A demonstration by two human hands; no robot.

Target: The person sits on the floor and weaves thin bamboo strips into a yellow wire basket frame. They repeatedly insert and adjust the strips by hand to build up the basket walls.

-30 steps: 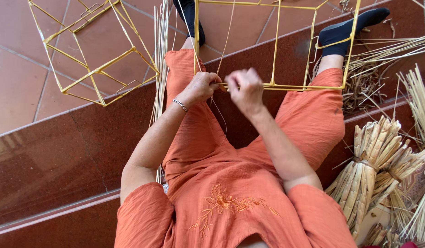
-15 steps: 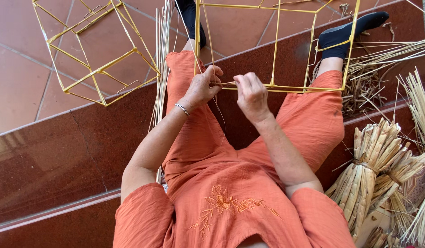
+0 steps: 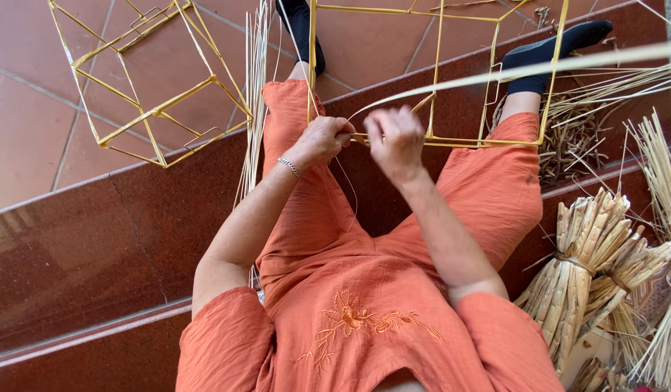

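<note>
I sit on a step in orange clothes with a yellow wire frame (image 3: 438,72) standing between my legs. My left hand (image 3: 322,138) pinches the near bottom bar of that frame where a pale straw strip (image 3: 538,69) is wound on. My right hand (image 3: 395,138) grips the strip close by, and the strip sweeps up and away to the right edge. A thin loose strand hangs down from my hands over my lap.
A second yellow wire frame (image 3: 154,80) lies on the red tiles at upper left. A bundle of long straw strips (image 3: 255,87) lies along my left leg. Tied bundles of dried leaves (image 3: 589,268) and loose straw (image 3: 662,174) pile up at right.
My right hand has pulled the straw strip out long toward the upper right. Both hands have stayed at the frame's near bar, shifting slightly.
</note>
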